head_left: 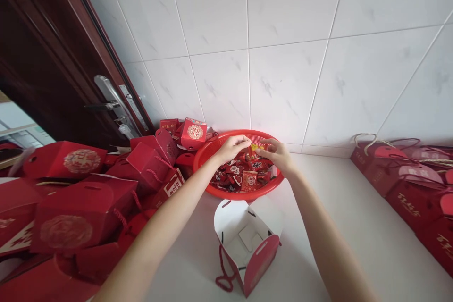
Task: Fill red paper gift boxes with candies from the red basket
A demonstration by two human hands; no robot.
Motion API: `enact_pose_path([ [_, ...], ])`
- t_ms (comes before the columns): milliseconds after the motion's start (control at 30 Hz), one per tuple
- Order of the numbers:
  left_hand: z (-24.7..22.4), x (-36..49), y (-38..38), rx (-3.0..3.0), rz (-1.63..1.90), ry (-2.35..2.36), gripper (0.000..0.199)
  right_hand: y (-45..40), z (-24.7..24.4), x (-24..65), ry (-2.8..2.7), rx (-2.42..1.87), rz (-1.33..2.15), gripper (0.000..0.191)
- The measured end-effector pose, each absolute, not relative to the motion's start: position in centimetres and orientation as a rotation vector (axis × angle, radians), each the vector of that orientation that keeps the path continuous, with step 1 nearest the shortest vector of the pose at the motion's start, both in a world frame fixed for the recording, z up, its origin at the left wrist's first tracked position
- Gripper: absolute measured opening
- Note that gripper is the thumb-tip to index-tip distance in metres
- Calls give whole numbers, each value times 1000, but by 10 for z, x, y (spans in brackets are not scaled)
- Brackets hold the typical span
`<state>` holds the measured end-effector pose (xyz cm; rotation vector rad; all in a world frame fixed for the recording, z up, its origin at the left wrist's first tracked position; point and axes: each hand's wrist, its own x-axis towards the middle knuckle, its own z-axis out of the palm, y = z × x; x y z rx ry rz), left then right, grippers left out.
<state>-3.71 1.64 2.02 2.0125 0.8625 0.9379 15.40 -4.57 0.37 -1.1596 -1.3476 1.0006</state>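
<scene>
My left hand (231, 147) is over the far part of a red plastic basket (198, 163), its thumb and fingertips pinched together. Facing it, my right hand (279, 155) has its thumb and fingers curled inward. A small red wrapped piece (251, 152) and a yellow wrapper (256, 147) show between the hands; whatever lies in the fingertips is too small to make out. Below, the basket holds several wrapped candies (249, 180), mostly red. In front of it, an open red gift box (264, 257), white inside, stands with its flaps up and a red cord loop (224, 282) hanging out.
Many red gift boxes (83, 205) with cords are heaped on the left, some reaching the tiled wall (283, 80). Red gift bags (399, 193) stand in a row on the right of the white tabletop (314, 188). A dark door with a metal handle (115, 104) is behind left.
</scene>
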Motion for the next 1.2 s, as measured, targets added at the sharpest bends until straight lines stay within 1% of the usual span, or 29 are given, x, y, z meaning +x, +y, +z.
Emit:
enact_pose_path([
  [167, 20, -37, 12, 2014, 690, 879, 42, -42, -2, 151, -1302, -1226, 809, 54],
  [233, 20, -37, 13, 2035, 642, 880, 44, -42, -3, 150, -1298, -1265, 776, 54],
  [433, 20, -37, 14, 2077, 825, 843, 39, -43, -3, 150, -1353, -1236, 839, 55],
  [500, 20, -36, 14, 2073, 848, 877, 36, -44, -3, 150, -1382, -1233, 886, 54],
  [600, 18, -34, 12, 2079, 873, 905, 31, -43, -3, 150, -1413, -1240, 865, 51],
  [700, 11, -30, 15, 2087, 944, 924, 31, -42, -2, 151, -1314, -1255, 858, 51],
  [767, 5, -27, 19, 2068, 898, 988, 34, -43, -1, 150, -1221, -1260, 881, 58],
  [833, -2, -25, 23, 2031, 768, 1073, 39, -43, 0, 150, -1180, -1285, 871, 61],
  [900, -7, -23, 28, 1987, 686, 1125, 43, -44, 1, 149, -1183, -1316, 840, 58],
  [1033, -10, -22, 34, 2008, 626, 1201, 49, -43, 2, 148, -1165, -1336, 772, 45],
  [1067, -10, -23, 34, 2035, 591, 1224, 45, -42, 1, 148, -1155, -1326, 759, 42],
  [1200, -12, -27, 31, 2125, 408, 1238, 17, -38, -3, 150, -1116, -1273, 750, 33],
])
